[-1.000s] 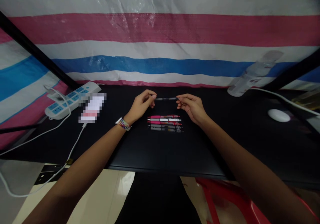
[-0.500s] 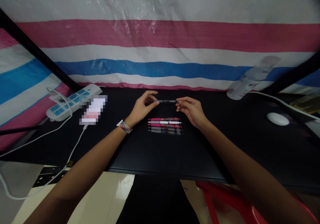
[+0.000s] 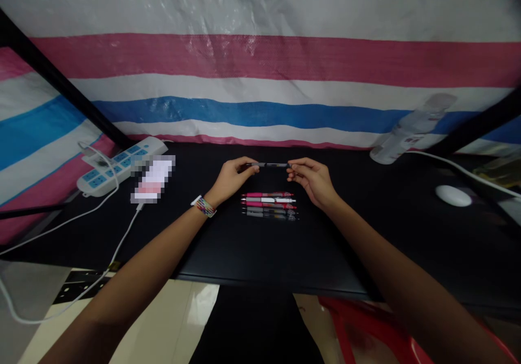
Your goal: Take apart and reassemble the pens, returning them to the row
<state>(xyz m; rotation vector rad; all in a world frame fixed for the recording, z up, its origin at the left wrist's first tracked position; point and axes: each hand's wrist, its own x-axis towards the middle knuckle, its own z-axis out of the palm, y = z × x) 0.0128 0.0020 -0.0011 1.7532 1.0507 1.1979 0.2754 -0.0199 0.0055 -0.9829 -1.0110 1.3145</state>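
A black desk (image 3: 252, 250) stands against a striped pink, white and blue tarp (image 3: 260, 55), with a power strip (image 3: 122, 164) toward its left back corner and a white mouse (image 3: 453, 195) toward its right edge. Midway along the back, the left hand (image 3: 233, 178) and right hand (image 3: 312, 179) each pinch one end of a dark pen (image 3: 272, 165), held level just above and behind a row of pens (image 3: 269, 205) lying on the desk. Half a second ago the left fingers were looser and raised; now they curl closed on the pen's end, while the right hand's grip and the pen's place are unchanged.
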